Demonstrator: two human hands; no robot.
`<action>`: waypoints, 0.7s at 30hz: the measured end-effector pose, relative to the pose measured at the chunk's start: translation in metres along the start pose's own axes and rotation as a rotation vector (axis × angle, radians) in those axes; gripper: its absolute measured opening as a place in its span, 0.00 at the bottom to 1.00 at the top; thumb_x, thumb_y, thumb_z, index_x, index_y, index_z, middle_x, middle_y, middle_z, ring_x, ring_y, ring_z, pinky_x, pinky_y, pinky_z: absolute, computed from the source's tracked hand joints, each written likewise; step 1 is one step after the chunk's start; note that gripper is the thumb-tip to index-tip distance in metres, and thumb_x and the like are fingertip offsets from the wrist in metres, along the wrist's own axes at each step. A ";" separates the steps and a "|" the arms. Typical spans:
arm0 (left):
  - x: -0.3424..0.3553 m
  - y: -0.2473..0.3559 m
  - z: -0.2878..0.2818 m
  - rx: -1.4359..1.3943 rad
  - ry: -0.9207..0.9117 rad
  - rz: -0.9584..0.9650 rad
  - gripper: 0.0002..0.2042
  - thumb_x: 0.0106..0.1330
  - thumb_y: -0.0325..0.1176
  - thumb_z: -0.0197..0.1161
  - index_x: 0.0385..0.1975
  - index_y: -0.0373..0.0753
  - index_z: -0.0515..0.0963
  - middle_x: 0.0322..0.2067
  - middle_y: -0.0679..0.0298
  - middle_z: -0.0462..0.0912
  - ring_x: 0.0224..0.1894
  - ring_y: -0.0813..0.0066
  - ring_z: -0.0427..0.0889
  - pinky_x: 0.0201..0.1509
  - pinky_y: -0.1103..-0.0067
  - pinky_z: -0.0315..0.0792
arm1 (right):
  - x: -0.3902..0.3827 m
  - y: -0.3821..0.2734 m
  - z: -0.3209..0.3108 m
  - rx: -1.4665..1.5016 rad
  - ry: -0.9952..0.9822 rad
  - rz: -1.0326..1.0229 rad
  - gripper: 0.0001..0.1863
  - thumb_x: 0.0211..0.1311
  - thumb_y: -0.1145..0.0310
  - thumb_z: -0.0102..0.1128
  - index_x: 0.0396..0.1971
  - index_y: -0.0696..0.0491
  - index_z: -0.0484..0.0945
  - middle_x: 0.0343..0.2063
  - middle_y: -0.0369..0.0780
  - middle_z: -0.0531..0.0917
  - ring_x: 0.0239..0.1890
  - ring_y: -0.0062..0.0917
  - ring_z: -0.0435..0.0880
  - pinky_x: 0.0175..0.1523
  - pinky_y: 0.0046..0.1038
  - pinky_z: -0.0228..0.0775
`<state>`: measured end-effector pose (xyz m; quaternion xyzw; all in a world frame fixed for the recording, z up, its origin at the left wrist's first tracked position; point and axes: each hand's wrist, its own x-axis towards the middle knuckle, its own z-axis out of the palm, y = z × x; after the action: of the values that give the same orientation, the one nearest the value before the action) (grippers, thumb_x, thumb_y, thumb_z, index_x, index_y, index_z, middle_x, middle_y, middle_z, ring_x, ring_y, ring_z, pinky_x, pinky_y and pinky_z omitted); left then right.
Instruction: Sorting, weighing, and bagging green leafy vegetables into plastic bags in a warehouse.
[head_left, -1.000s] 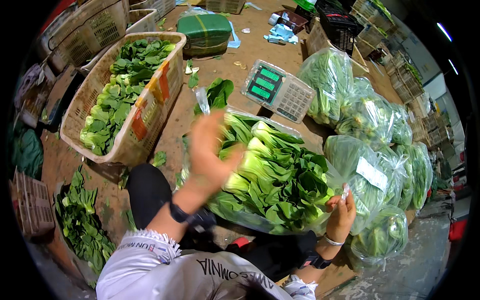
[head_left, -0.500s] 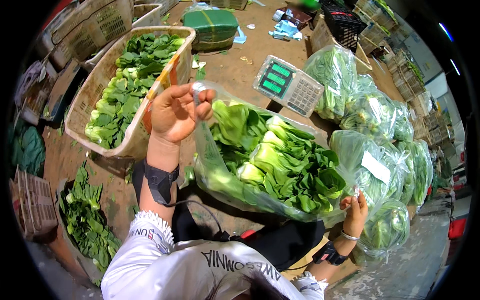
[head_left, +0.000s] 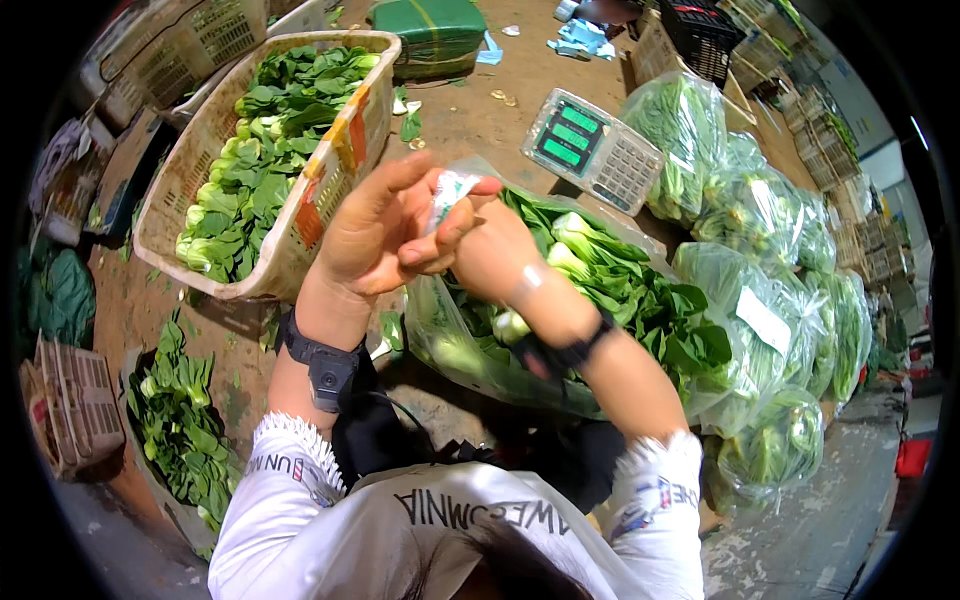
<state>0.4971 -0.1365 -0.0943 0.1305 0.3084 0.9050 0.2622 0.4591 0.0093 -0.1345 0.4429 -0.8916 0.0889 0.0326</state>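
Note:
In front of me lies a clear plastic bag (head_left: 450,355) full of bok choy (head_left: 655,330). My left hand (head_left: 375,225) grips the bunched, white-looking end of this bag (head_left: 450,192), its fingers curled round it above the left side of the load. My right hand (head_left: 495,255) reaches across the bok choy to that same end, just right of my left hand. Its fingers are mostly hidden and blurred. A scale (head_left: 625,170) with green displays sits just beyond, and a crate (head_left: 250,285) of loose bok choy stands to the left.
Several tied bags of greens (head_left: 745,220) pile along the right. Loose greens (head_left: 175,420) and an empty-looking pale crate (head_left: 80,395) sit at lower left. A green wrapped bundle (head_left: 425,30), black crate (head_left: 695,45) and blue scraps (head_left: 580,40) are at the back.
My left hand has taken hold of the bag's upper left end. My right hand has left the bag's right corner and swung up and left beside my left hand.

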 end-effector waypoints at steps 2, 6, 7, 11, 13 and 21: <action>-0.009 0.004 -0.004 -0.005 0.036 0.020 0.35 0.63 0.52 0.45 0.51 0.18 0.58 0.21 0.65 0.68 0.10 0.88 0.59 0.12 0.90 0.51 | 0.035 0.011 0.013 0.131 -0.240 0.114 0.14 0.52 0.61 0.50 0.39 0.47 0.75 0.39 0.42 0.78 0.43 0.31 0.76 0.47 0.29 0.66; -0.019 0.013 -0.021 -0.023 0.060 0.048 0.33 0.64 0.52 0.43 0.51 0.19 0.59 0.22 0.66 0.67 0.11 0.88 0.59 0.13 0.90 0.52 | 0.011 -0.016 0.054 -0.598 -0.239 0.217 0.25 0.58 0.65 0.42 0.57 0.53 0.62 0.52 0.44 0.70 0.56 0.35 0.66 0.57 0.54 0.46; -0.021 0.015 -0.026 -0.030 0.051 0.050 0.33 0.64 0.51 0.43 0.51 0.20 0.59 0.22 0.66 0.67 0.12 0.88 0.60 0.14 0.89 0.53 | -0.005 -0.013 0.070 -0.592 -0.020 0.118 0.24 0.57 0.65 0.42 0.55 0.54 0.64 0.53 0.45 0.68 0.55 0.34 0.67 0.55 0.54 0.51; -0.011 0.016 -0.034 -0.025 -0.045 0.014 0.31 0.64 0.48 0.45 0.53 0.22 0.57 0.25 0.65 0.75 0.14 0.87 0.66 0.17 0.90 0.56 | -0.038 0.010 0.056 -0.433 0.167 0.017 0.21 0.53 0.68 0.45 0.49 0.54 0.68 0.51 0.48 0.68 0.53 0.35 0.68 0.51 0.41 0.63; -0.008 0.015 -0.035 0.044 -0.054 0.021 0.28 0.65 0.46 0.45 0.52 0.22 0.58 0.25 0.65 0.76 0.16 0.86 0.68 0.18 0.90 0.59 | -0.040 0.014 0.041 -0.301 0.337 0.010 0.24 0.47 0.72 0.54 0.49 0.51 0.68 0.50 0.50 0.66 0.51 0.40 0.68 0.46 0.36 0.67; 0.005 0.026 -0.019 0.325 0.148 0.017 0.23 0.63 0.43 0.52 0.45 0.26 0.66 0.16 0.67 0.71 0.10 0.87 0.63 0.12 0.90 0.54 | -0.052 0.035 -0.026 0.324 0.241 0.500 0.16 0.44 0.74 0.58 0.38 0.56 0.77 0.28 0.50 0.79 0.31 0.41 0.79 0.38 0.32 0.70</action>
<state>0.4751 -0.1604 -0.0921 0.1067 0.4681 0.8526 0.2064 0.4618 0.0755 -0.1202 0.1957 -0.9368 0.2866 0.0443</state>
